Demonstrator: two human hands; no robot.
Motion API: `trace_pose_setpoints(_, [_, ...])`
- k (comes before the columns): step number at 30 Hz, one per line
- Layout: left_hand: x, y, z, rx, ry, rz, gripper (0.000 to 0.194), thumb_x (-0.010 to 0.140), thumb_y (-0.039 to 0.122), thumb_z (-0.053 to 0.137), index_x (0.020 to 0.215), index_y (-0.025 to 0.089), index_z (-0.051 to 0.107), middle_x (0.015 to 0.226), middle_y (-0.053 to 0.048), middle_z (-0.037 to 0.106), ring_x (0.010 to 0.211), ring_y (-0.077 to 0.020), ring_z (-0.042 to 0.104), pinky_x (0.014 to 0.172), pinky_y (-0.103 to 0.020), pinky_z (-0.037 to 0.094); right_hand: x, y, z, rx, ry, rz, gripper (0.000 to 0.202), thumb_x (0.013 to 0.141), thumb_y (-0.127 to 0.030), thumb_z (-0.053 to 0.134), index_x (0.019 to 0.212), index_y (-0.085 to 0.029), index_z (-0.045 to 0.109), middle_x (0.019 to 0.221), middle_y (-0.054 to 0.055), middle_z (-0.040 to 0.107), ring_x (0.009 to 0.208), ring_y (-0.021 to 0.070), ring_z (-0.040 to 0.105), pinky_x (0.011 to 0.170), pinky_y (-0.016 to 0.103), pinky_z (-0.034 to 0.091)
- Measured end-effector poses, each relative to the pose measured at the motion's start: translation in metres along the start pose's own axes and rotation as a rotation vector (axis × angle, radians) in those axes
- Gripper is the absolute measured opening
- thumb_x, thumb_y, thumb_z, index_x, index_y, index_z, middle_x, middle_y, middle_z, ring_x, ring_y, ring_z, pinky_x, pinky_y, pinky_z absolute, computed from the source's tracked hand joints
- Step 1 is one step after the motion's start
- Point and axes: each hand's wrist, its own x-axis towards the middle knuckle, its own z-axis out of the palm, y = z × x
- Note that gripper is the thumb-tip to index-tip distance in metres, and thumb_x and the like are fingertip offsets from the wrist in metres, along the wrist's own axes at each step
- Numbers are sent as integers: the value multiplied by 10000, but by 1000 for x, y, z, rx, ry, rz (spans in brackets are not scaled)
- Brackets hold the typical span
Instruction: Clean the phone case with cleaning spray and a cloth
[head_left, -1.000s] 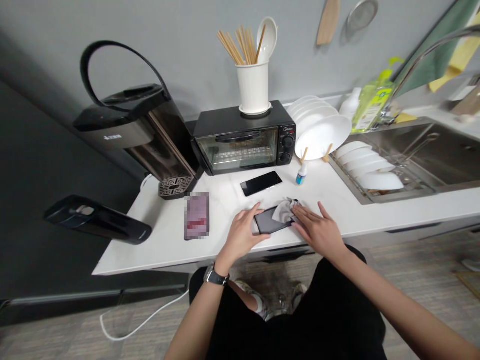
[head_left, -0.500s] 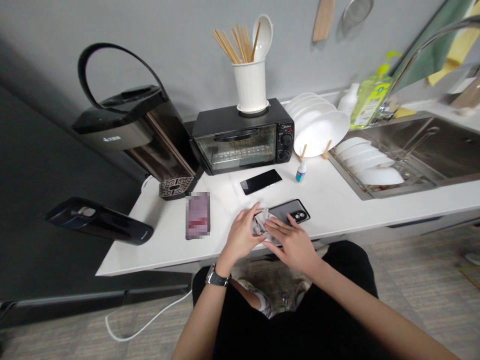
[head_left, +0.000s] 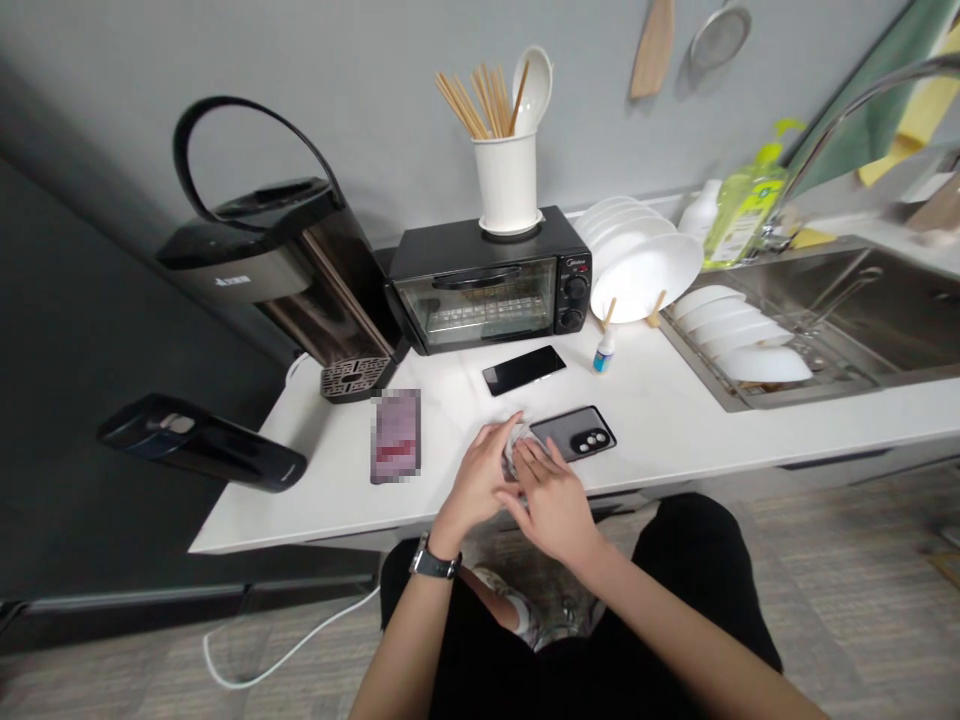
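A dark, see-through phone case (head_left: 566,437) with round camera openings lies near the counter's front edge. Its left end sits between the thumb and fingers of my left hand (head_left: 480,478), which wears a wristwatch. My right hand (head_left: 551,500) presses a crumpled pale grey cloth (head_left: 517,436) onto the left part of the case with its fingertips. Most of the cloth is under my fingers. Just behind the case rests a black phone (head_left: 524,370), screen up. To the right of that phone stands a small white bottle with a blue label (head_left: 604,354).
A toaster oven (head_left: 487,290) carries a white chopstick holder (head_left: 508,180). Left are a black drink dispenser (head_left: 300,260), a dark flask (head_left: 217,445) on its side and a blurred purple item (head_left: 396,436). Right are white plates (head_left: 645,270) and a sink (head_left: 885,300) with bowls.
My right hand has slid left along the phone case with the cloth, baring more of the camera end. My left hand stays about where it was. The view has shifted slightly.
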Motion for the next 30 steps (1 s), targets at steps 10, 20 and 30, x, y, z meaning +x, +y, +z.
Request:
trace_pose_setpoints(10, [0, 5, -1, -1, -4, 8, 936, 835, 330, 829, 1627, 313, 331, 1481, -74, 619, 1390, -302, 522, 1213, -503, 393, -33, 73, -47, -75, 3, 58, 442, 1090, -431, 483, 1440, -193, 609, 1444, 144, 674, 1352, 320, 638, 1293, 682, 95])
trace_pose_setpoints(20, [6, 1, 7, 64, 1, 72, 842, 855, 156, 628, 1640, 222, 330, 1547, -131, 553, 1385, -287, 512, 1196, -472, 419, 2, -6, -1, 126, -13, 26, 442, 1062, -442, 518, 1314, -115, 677, 1383, 191, 708, 1366, 315, 620, 1299, 620, 208])
trace_pose_setpoints(30, [4, 6, 3, 47, 8, 54, 962, 869, 342, 787, 1667, 305, 252, 1554, -68, 575, 1377, -297, 509, 1200, -496, 402, -24, 67, -44, -82, 3, 92, 386, 1092, -431, 482, 1316, -181, 674, 1330, 141, 749, 1273, 296, 693, 1301, 641, 109])
